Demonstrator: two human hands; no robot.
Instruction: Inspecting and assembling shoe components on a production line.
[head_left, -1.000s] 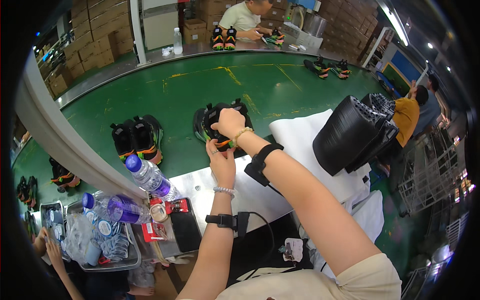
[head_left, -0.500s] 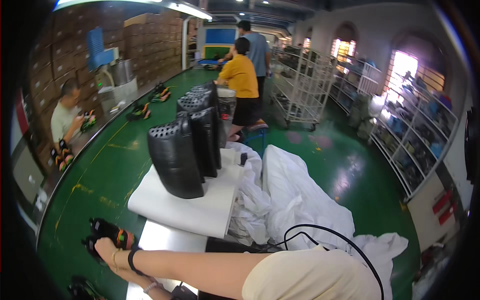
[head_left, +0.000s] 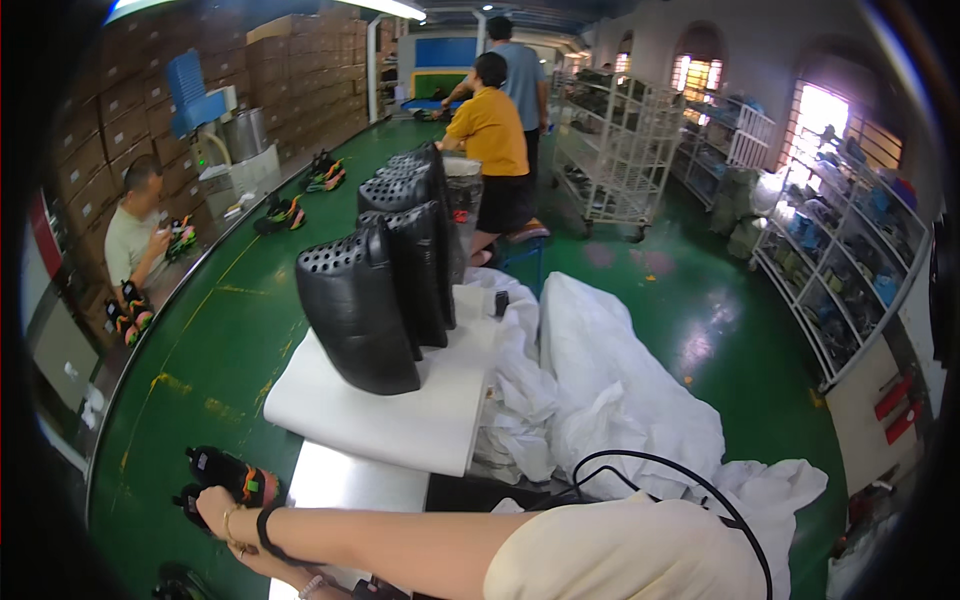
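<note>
Black and orange, the pair of shoes (head_left: 232, 476) could skid or tip on the green tabletop (head_left: 150, 440) if pressed off-centre; the view faces well to one side of the hands, so a slip might go unnoticed. A sideways shove could also bump the dark shoe (head_left: 180, 582) near the same edge. The pair lies by the tabletop's near edge, beside the metal strip (head_left: 345, 480), partly under the right hand (head_left: 213, 508) and seemingly touching it. That hand is curled, but what its fingertips pinch cannot be told. The left hand (head_left: 258, 562) is mostly hidden behind it; its grip cannot be told either.
</note>
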